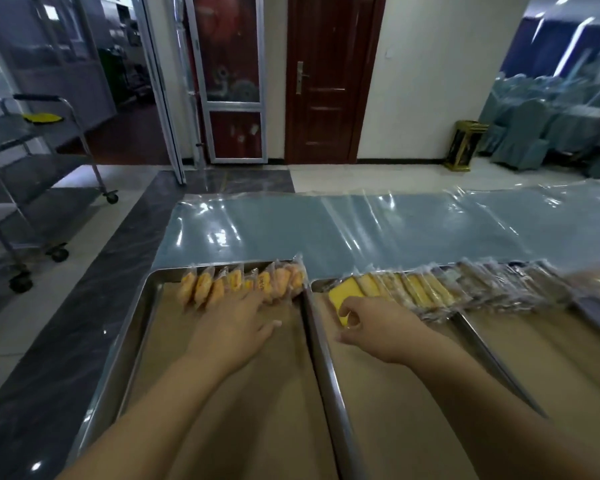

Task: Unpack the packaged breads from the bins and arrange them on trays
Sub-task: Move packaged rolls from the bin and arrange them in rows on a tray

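Two steel trays lined with brown paper lie side by side in front of me. The left tray (118, 344) carries a row of wrapped orange breads (243, 282) along its far edge. My left hand (234, 327) lies flat with straight fingers against the near side of that row. The right tray (321, 362) carries a row of wrapped yellow breads (420, 289) along its far edge. My right hand (374, 327) pinches the leftmost yellow packaged bread (343, 297) of that row between thumb and curled fingers.
The trays sit on a table covered with blue cloth under clear plastic (361, 226). A wheeled steel rack (32, 188) stands on the floor to the left. Further wrapped breads (520, 278) blur out at the right edge. Doors and covered chairs stand at the back.
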{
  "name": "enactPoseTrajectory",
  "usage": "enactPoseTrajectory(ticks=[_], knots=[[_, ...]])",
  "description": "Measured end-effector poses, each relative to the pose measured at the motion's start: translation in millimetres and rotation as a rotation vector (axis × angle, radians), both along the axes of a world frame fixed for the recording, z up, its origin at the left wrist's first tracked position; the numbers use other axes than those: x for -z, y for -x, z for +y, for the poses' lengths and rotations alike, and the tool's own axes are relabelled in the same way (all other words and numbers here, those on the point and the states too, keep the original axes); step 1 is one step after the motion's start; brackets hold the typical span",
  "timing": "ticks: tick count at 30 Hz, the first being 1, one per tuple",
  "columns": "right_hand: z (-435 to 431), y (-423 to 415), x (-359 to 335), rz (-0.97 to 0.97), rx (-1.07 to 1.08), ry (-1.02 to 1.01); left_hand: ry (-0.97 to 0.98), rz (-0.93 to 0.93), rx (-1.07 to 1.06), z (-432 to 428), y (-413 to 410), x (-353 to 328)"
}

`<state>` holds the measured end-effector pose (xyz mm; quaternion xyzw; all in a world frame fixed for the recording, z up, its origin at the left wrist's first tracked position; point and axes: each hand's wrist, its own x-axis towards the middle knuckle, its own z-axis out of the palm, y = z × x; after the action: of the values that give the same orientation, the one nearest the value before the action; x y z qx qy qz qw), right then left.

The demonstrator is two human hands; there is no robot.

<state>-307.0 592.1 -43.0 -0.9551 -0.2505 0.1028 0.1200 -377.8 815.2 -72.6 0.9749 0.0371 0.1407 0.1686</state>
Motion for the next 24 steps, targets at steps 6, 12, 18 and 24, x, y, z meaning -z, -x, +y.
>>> enactPoseTrajectory(ticks=[6,12,18,24], knots=[[-127.8,27.1,-22.8,-0.063,-0.021,-0.016,-0.027,-0.003,0.130,-125.3,15.5,-28.9],[-264.6,52.7,-34.5,-0.125,-0.071,0.018,-0.070,-0.025,0.216,-264.7,34.7,-35.9],[-381.1,66.7,-49.0,-0.179,-0.033,-0.015,-0.076,-0.029,0.303,-364.4,38.4,-48.3],[-469.7,54.2,-68.4,-0.267,0.041,-0.035,-0.129,-0.050,0.371,-423.7,19.7,-63.3]])
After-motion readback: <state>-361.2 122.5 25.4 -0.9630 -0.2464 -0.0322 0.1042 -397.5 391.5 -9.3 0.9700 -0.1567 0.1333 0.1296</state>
